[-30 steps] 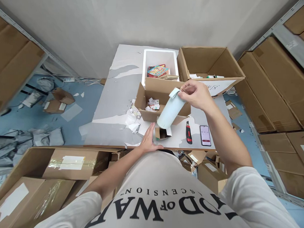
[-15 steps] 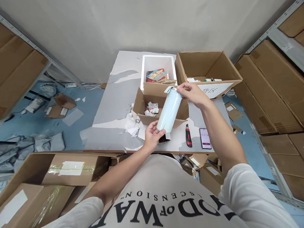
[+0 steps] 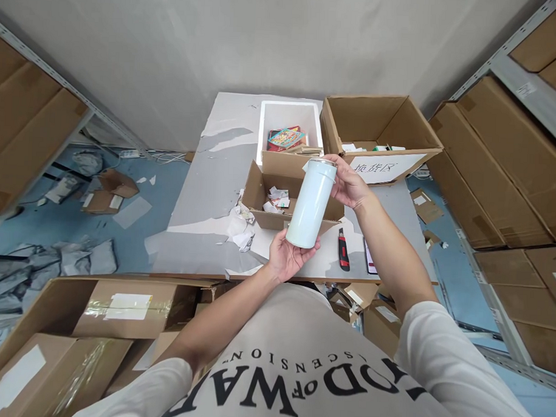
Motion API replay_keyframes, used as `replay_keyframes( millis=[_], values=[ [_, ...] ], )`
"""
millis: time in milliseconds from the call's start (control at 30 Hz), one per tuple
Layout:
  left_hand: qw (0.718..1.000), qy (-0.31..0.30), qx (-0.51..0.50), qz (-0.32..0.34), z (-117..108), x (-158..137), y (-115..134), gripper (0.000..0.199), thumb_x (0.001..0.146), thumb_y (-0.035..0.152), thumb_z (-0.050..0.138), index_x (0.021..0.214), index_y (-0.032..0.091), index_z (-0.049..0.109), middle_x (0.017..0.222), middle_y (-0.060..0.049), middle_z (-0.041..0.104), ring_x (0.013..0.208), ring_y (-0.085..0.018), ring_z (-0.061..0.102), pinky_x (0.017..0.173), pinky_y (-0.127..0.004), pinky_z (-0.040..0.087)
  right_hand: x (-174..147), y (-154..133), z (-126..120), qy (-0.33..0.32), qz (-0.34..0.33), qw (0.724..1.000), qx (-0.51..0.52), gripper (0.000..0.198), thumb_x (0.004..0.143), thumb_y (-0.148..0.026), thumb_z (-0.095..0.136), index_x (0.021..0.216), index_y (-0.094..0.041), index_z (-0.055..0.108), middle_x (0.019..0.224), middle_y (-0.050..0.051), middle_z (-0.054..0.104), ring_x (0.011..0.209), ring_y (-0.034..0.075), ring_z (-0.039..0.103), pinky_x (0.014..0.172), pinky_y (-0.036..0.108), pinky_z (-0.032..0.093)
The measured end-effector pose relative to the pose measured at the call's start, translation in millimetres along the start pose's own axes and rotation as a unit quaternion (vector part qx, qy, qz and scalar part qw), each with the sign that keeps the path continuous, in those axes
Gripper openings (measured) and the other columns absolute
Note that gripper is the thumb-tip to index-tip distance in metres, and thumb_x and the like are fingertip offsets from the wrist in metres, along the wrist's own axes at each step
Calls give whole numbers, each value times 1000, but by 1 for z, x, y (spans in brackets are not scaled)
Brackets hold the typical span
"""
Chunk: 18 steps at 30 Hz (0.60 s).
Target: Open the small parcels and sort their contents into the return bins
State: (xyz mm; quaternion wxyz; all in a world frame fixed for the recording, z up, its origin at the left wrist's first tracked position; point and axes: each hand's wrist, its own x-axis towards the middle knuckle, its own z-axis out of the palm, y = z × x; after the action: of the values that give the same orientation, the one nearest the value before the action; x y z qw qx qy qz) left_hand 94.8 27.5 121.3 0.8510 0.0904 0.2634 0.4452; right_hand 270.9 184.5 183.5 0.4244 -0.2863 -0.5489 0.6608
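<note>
Between my two hands is a pale blue insulated bottle (image 3: pixel 311 203), tilted slightly to the right at its top, held above the table's front. My left hand (image 3: pixel 289 257) cups its base from below, with fingers curled under it. At the upper right side my right hand (image 3: pixel 349 182) grips the bottle near its lid, some fingers hidden behind it. Just beyond the bottle stands an open cardboard box (image 3: pixel 271 219) with scraps of printed paper (image 3: pixel 277 199) inside. A red and black box cutter (image 3: pixel 343 250) lies to the right, beside a partly covered phone (image 3: pixel 370 260).
A white foam box (image 3: pixel 290 111) with booklets stands at the back of the table (image 3: pixel 190 220). Right of it is a large labelled carton (image 3: pixel 384 103). Crumpled paper (image 3: pixel 241 228) lies left of the small box. Cartons (image 3: pixel 123 309) fill a big box at front left.
The bottle has been turned about its length, so its strap loop now faces away. My left hand has shifted under the base; my right hand has slid lower around the top.
</note>
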Motion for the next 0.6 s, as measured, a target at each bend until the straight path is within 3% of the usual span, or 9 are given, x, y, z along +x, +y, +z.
replay_keyframes(
  millis=[67, 200, 267, 367, 467, 600],
  values=[
    [999, -4, 20, 29, -2, 1, -2, 66, 78, 60, 55, 124, 12, 53, 121, -17, 63, 112, -30, 61, 97, -44, 48, 1, -1, 3, 26, 8, 1000, -7, 50, 67, -62, 72, 101, -28, 58, 94, 0, 66, 77, 16, 62, 65, 32, 55],
    [973, 52, 123, 189, -8, 5, -11, 78, 59, 50, 80, 126, 25, 47, 141, -12, 46, 117, -29, 57, 96, -46, 48, -1, -9, 12, 80, 28, 996, -24, 43, 67, -55, 76, 95, -26, 60, 79, -2, 64, 65, 12, 59, 61, 28, 54],
    [944, 97, 182, 258, -10, 10, -17, 82, 51, 35, 88, 121, 27, 46, 142, -10, 43, 113, -25, 58, 93, -41, 50, -1, -11, 17, 111, 32, 993, -29, 41, 67, -53, 76, 92, -26, 60, 75, -3, 62, 63, 11, 58, 61, 28, 54],
    [912, 144, 207, 324, -9, 16, -23, 72, 53, 28, 88, 112, 26, 47, 129, -8, 51, 104, -18, 61, 90, -35, 51, 0, -11, 24, 148, 33, 988, -43, 40, 69, -55, 75, 91, -26, 59, 75, -3, 61, 64, 11, 59, 63, 30, 54],
    [903, 157, 186, 353, -7, 18, -23, 61, 57, 28, 86, 105, 25, 48, 112, -4, 59, 95, -15, 63, 87, -32, 51, -2, -13, 26, 142, 35, 987, -68, 41, 72, -59, 70, 96, -28, 60, 81, -2, 62, 69, 12, 61, 67, 33, 55],
    [938, 132, 102, 305, -4, 11, -15, 49, 63, 37, 80, 99, 25, 50, 99, -1, 64, 87, -15, 65, 83, -34, 54, -12, -22, 14, 86, 49, 988, -120, 48, 75, -63, 64, 111, -31, 58, 95, 1, 64, 80, 15, 64, 75, 36, 57]
  ],
)
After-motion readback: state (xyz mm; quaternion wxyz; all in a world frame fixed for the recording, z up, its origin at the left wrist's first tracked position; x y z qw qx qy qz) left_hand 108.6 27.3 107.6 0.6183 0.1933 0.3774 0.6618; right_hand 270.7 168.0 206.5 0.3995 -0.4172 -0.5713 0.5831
